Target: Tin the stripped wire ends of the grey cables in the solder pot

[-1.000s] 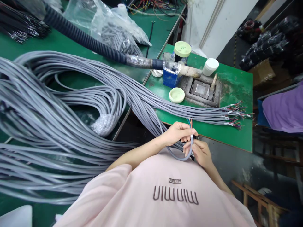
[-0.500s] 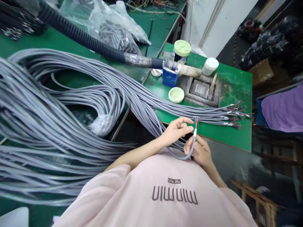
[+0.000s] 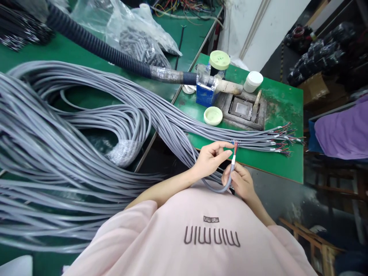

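Observation:
My right hand (image 3: pixel 242 181) is closed around a grey multi-core cable (image 3: pixel 221 189), just below its stripped end. A white band (image 3: pixel 233 159) wraps the cable where the jacket stops. Above it, red, blue and other thin wires (image 3: pixel 236 148) fan upward with pale tips. My left hand (image 3: pixel 211 159) is beside them, index finger stretched to the wires and thumb apart below, the other fingers curled. The index fingertip is at the wires; whether it presses on them is hard to tell. Behind lies a bundle of similar grey cables (image 3: pixel 227 136), ends stripped and banded.
Large coils of grey cable (image 3: pixel 34 134) cover the left bench. A solder pot (image 3: pixel 243 109) with a scraper (image 3: pixel 256 105) is set in the green table (image 3: pixel 290 103). Around it are a pale green lid (image 3: pixel 213 115), a white tub (image 3: pixel 253 81) and a ribbed hose (image 3: pixel 115 53).
The wires of the held cable look more spread out at their tips. Both hands keep nearly the same pose; the view has shifted slightly.

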The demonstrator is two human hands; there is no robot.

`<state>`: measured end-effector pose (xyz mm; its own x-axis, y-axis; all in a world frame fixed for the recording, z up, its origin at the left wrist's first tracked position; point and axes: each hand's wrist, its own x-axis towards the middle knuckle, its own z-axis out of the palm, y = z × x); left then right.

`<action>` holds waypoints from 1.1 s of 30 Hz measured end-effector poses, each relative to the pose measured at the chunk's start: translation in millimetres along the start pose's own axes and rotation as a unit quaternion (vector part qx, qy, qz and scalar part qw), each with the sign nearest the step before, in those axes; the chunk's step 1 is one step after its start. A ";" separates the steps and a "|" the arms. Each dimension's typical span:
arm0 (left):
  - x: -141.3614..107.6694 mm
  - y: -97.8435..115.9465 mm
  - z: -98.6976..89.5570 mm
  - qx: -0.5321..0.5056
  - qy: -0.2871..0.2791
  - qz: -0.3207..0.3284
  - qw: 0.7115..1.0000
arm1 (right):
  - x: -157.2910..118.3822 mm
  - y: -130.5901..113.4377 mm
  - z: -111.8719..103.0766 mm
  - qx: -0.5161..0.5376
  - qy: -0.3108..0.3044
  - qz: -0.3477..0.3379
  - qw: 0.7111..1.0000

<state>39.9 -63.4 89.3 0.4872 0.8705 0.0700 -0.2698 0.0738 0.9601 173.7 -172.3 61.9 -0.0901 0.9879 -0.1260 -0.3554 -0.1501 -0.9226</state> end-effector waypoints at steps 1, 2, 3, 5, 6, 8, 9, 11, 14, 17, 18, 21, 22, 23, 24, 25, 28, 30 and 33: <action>0.2 0.2 -0.2 0.000 0.005 -0.005 1.000 | 0.2 -0.1 0.1 -0.003 -0.001 0.001 1.000; 0.3 0.5 -0.4 0.000 0.009 -0.012 1.000 | 0.3 -0.2 0.2 -0.006 -0.001 0.001 1.000; 0.3 1.0 -0.6 0.001 0.012 -0.018 1.000 | 0.4 -0.2 0.4 -0.009 -0.001 0.002 1.000; 0.3 2.1 -1.0 0.001 0.015 -0.029 0.999 | 0.7 -0.8 1.1 -0.021 0.002 0.005 1.000; 0.4 2.6 -1.1 0.002 0.015 -0.034 0.999 | 0.9 -1.3 1.6 -0.030 0.004 0.007 1.000; 1.0 3.5 -1.2 0.005 0.015 -0.042 0.999 | 1.5 -3.2 3.1 -0.052 0.010 0.014 0.999; 1.6 3.9 -1.3 0.006 0.014 -0.046 0.999 | 2.0 -4.6 4.0 -0.064 0.013 0.017 0.998; 3.4 4.7 -1.2 0.005 0.013 -0.054 0.998 | 3.3 -8.1 6.2 -0.086 0.020 0.023 0.996; 7.1 6.3 -0.6 -0.001 0.011 -0.066 0.998 | 5.5 -13.5 9.6 -0.109 0.026 0.026 0.993; 10.7 8.3 0.7 -0.006 0.012 -0.076 0.997 | 6.7 -16.7 11.8 -0.121 0.031 0.028 0.992; 11.5 8.8 1.2 -0.007 0.014 -0.079 0.997 | 6.8 -16.8 12.0 -0.124 0.032 0.028 0.991; 11.5 8.8 2.5 0.000 0.027 -0.071 0.997 | 7.1 -14.3 11.8 -0.122 0.039 0.023 0.992; 10.5 8.2 2.8 0.012 0.037 -0.058 0.998 | 7.6 -12.9 11.8 -0.112 0.042 0.018 0.993; 9.2 7.2 3.0 0.030 0.047 -0.034 0.998 | 8.4 -11.6 12.0 -0.095 0.046 0.015 0.994; 7.6 6.0 3.1 0.056 0.059 0.000 0.997 | 9.5 -10.8 12.5 -0.069 0.050 0.015 0.996; 5.9 4.6 2.9 0.088 0.065 0.045 0.993 | 11.1 -10.6 13.4 -0.035 0.053 0.021 0.998; 2.0 0.4 1.4 0.186 0.043 0.212 0.959 | 17.7 -15.1 17.4 0.068 0.058 0.047 0.995; 0.8 -1.5 -0.1 0.226 0.015 0.289 0.930 | 23.1 -21.1 20.1 0.101 0.068 0.044 0.992; -1.0 -2.5 -1.1 0.238 -0.014 0.299 0.924 | 30.9 -29.8 22.6 0.085 0.110 0.022 0.990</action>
<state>39.2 -63.9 86.6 0.3925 0.6724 0.6276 -0.1049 -0.6452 0.7568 160.5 -138.2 93.7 0.0881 0.9619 -0.2587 -0.5093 -0.1797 -0.8416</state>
